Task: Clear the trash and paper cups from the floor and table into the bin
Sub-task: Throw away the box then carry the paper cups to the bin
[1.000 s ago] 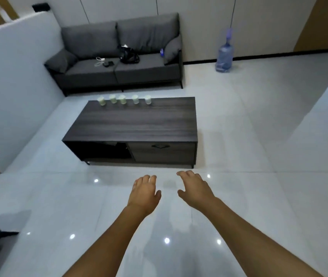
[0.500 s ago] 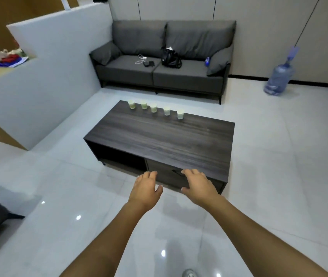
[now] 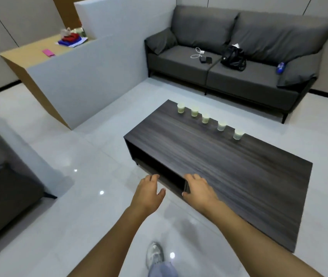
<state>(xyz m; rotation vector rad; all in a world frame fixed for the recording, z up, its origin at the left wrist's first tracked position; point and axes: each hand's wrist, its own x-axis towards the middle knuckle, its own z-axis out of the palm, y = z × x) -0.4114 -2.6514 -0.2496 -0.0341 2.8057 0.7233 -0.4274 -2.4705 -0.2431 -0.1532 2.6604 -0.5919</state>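
Several pale green paper cups [image 3: 205, 118] stand in a row along the far edge of a dark wooden coffee table [image 3: 249, 184]. My left hand [image 3: 148, 193] hovers palm down over the floor just off the table's near left corner, fingers apart and empty. My right hand [image 3: 198, 189] hangs over that same corner, also empty with loose fingers. Both hands are well short of the cups. No bin shows in the head view.
A grey sofa [image 3: 239, 56] behind the table holds a black bag [image 3: 233, 58], a cable and a blue bottle [image 3: 280, 67]. A white partition [image 3: 83, 76] with a wooden counter stands at the left. A dark seat [image 3: 5, 188] sits at the near left. My shoe [image 3: 154, 254] is on the glossy floor.
The view has come closer to the table and swung to the left. My hands now reach the table's near corner instead of hanging over bare floor. The water bottle has left the view.
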